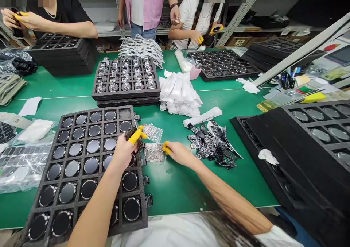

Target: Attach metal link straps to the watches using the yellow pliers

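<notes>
Head view: left fingers (135,137) clasp a watch (130,131); right fingers (166,148) touch pin bag (153,153), pinch unclear; bands (212,144) at right lie unattached.

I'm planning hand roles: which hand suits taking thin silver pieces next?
Probably the right hand: its fingertips are at a clear plastic bag of silver pieces; the left hand holds a round black watch.

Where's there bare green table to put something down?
One bare patch lies between the foam watch tray and right forearm, below the pin bags. Another lies right of the white packets, beyond the metal watch straps. It's crowded around the left hand and right hand.
</notes>
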Motion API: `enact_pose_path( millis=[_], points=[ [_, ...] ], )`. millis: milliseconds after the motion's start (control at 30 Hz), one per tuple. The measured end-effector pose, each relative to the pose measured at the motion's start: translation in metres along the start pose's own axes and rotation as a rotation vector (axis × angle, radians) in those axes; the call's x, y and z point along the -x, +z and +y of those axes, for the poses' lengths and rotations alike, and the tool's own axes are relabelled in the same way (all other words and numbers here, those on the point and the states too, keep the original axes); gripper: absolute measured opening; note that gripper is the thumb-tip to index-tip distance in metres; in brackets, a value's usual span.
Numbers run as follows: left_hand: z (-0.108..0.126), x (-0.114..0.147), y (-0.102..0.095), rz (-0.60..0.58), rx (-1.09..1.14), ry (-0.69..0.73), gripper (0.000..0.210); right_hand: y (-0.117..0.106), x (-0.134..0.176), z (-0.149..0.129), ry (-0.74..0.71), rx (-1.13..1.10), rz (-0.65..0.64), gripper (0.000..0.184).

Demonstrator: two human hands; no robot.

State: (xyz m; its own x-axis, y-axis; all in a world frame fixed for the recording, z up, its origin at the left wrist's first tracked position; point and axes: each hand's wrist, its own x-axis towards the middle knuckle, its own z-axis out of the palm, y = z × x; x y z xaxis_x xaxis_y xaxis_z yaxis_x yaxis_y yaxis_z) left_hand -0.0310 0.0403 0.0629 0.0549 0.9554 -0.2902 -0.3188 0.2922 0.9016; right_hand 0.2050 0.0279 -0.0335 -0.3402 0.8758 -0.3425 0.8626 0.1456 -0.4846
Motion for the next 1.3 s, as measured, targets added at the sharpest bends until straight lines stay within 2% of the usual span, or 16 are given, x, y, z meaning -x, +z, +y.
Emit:
enact_pose_path(
  millis=[167, 333, 467, 533, 700, 800, 933, 1167, 1300],
  points=[
    [-0.002, -0.001, -0.001, -0.031, -0.026, 0.006, 0.06, -0.004, 0.011, 0.019, -0.032, -0.095, 0.012, 0.02],
    [-0.013, -0.006, -0.006, -0.027, -0.233, 0.034, 0.051, 0.0, 0.013, 0.023, -0.115, 0.021, 0.177, 0.026],
    [-0.025, -0.008, -0.008, -0.071, -0.412, 0.135, 0.043, -0.001, 0.013, 0.027, -0.148, 0.058, 0.284, 0.025],
    [-0.031, -0.007, -0.007, -0.1, -0.521, 0.211, 0.045, -0.001, 0.013, 0.024, -0.209, -0.014, 0.373, 0.023],
    [-0.043, -0.002, -0.003, -0.181, -0.829, 0.372, 0.048, -0.002, 0.019, -0.006, -0.328, -0.337, 0.731, 0.018],
    [-0.045, -0.002, -0.002, -0.199, -0.932, 0.439, 0.05, -0.004, 0.021, -0.026, -0.383, -0.385, 0.846, 0.015],
    [-0.043, -0.003, -0.001, -0.21, -0.989, 0.469, 0.051, -0.005, 0.018, -0.037, -0.345, -0.397, 0.869, 0.015],
    [-0.039, 0.0, -0.001, -0.226, -1.069, 0.486, 0.053, 0.003, 0.013, -0.036, -0.217, -0.478, 0.786, 0.022],
    [-0.039, 0.002, -0.001, -0.245, -1.069, 0.461, 0.058, 0.005, 0.013, -0.034, -0.22, -0.446, 0.789, 0.026]
  ],
)
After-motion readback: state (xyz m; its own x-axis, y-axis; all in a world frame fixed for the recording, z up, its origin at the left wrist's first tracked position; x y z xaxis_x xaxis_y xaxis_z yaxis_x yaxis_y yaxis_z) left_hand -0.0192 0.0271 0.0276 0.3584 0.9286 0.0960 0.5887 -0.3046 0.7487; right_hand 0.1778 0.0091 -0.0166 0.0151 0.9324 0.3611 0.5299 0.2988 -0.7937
